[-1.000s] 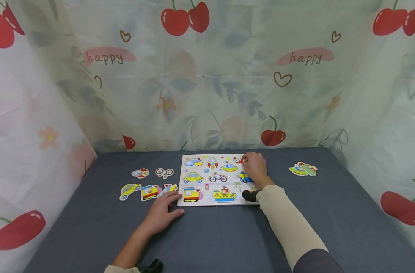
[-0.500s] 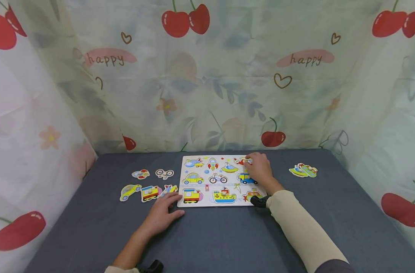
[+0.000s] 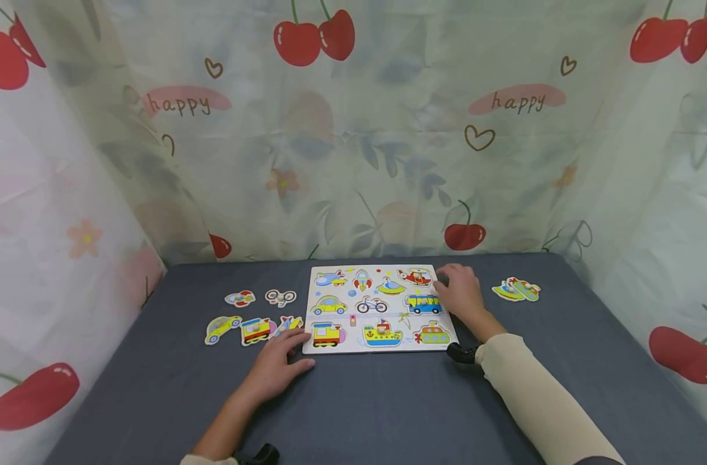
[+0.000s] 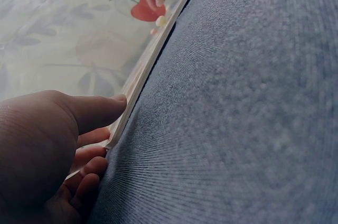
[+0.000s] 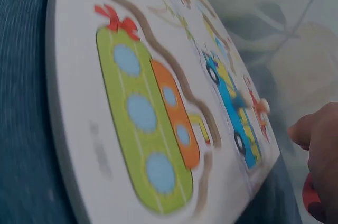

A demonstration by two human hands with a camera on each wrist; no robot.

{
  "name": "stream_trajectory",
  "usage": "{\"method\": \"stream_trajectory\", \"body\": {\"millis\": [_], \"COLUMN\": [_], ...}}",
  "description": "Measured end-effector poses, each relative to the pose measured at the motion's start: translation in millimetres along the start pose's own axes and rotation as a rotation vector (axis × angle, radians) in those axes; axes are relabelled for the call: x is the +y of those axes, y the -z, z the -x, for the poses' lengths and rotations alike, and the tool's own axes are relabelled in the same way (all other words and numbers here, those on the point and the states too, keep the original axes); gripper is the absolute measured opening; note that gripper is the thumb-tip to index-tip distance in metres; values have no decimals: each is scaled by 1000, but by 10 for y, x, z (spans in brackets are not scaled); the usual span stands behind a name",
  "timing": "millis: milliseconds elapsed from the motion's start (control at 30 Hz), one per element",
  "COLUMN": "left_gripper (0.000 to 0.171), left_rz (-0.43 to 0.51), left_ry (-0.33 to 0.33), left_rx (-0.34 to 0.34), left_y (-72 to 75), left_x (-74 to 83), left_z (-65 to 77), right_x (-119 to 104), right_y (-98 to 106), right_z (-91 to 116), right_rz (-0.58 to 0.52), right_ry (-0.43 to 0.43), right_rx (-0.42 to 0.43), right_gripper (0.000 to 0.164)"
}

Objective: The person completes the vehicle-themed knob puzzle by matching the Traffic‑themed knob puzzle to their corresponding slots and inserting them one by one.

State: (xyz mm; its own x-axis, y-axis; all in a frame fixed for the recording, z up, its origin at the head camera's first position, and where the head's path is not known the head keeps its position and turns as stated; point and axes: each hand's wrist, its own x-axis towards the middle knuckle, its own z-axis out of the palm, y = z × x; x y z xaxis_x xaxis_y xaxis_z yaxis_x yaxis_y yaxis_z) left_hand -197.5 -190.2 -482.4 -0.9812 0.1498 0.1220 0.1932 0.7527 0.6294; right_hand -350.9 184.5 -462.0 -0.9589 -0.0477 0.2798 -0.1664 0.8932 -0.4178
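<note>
A white puzzle board [image 3: 353,339] with vehicle pictures lies on the dark cloth. My left hand [image 3: 274,361] rests at its near left corner, fingers loosely bent; in the left wrist view the thumb [image 4: 103,112] lies along the board's edge. My right hand [image 3: 463,294] is just beyond the right edge, near the helicopter piece [image 3: 415,277], with relaxed fingers and nothing visible in them. Knobs stand up from the helicopter and the bus [image 5: 232,110] in the right wrist view. The submarine picture [image 5: 142,118] lies in a recess without a knob.
Left of the board lie loose pieces: a rocket [image 3: 240,298], a bicycle [image 3: 280,297], a yellow car [image 3: 222,329], a train [image 3: 257,330] and a plane [image 3: 289,323] partly behind my left hand. A flying saucer [image 3: 506,290] and an overlapping submarine [image 3: 528,290] lie at the right.
My right hand has let go of the helicopter piece at the board's upper right and moved right, off the board. The helicopter now shows fully. My left hand has stayed in place.
</note>
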Motion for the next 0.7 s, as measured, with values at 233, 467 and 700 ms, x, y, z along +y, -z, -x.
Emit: {"method": "stream_trajectory", "body": {"millis": [233,467,700], "left_gripper": [46,47,47], "left_rz": [-3,-5,-1], "left_ry": [-9,-10,-1], "left_rx": [2,1,-1], "left_y": [-5,-5,-5], "left_x": [-17,-13,2], "left_z": [4,7,8], "right_x": [262,448,615], "right_y": [71,141,188], "right_z": [37,95,156], "right_rz": [37,27,24], "right_ry": [-9,-33,-13], "right_rx": [33,40,77], "right_gripper": [31,32,32]}}
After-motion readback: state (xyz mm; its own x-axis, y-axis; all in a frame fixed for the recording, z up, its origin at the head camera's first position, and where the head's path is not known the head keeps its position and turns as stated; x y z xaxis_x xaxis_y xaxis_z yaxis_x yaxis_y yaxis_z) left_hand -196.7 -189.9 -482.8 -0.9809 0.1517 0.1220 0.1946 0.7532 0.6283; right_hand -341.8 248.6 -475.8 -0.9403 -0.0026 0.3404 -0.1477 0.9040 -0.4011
